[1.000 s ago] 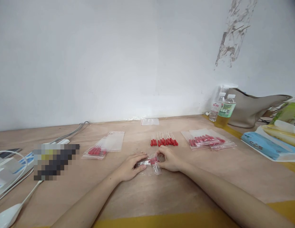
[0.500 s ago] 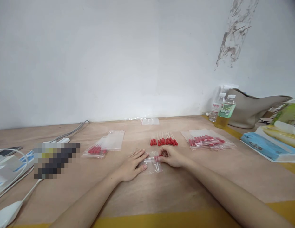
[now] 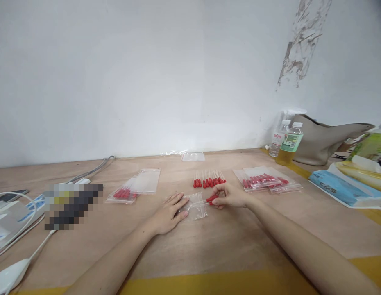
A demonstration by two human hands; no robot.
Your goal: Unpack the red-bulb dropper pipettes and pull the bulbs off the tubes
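Note:
My left hand (image 3: 170, 213) lies flat with its fingers spread, pressing on the left part of a clear zip bag (image 3: 195, 211). At the bag's right edge, my right hand (image 3: 229, 196) is closed in a pinch on a few red-tipped sticks (image 3: 212, 199). Their pale shafts point left to the bag's edge; whether they reach inside is hard to tell. Just behind the bag, a row of loose red-tipped sticks (image 3: 209, 183) lies with the red ends toward me.
Filled bags of red-tipped sticks (image 3: 261, 180) lie at right, another filled bag (image 3: 123, 193) at left beside flat bags (image 3: 147, 181). One more bag (image 3: 193, 157) lies by the wall. Bottles (image 3: 289, 143), a tissue pack (image 3: 347, 188) and a grey bag (image 3: 316, 141) stand right; cables and a power strip (image 3: 37, 207) left.
My right hand has moved right, away from the bag, and more of the red tips shows in its pinch. My left hand stays flat on the bag.

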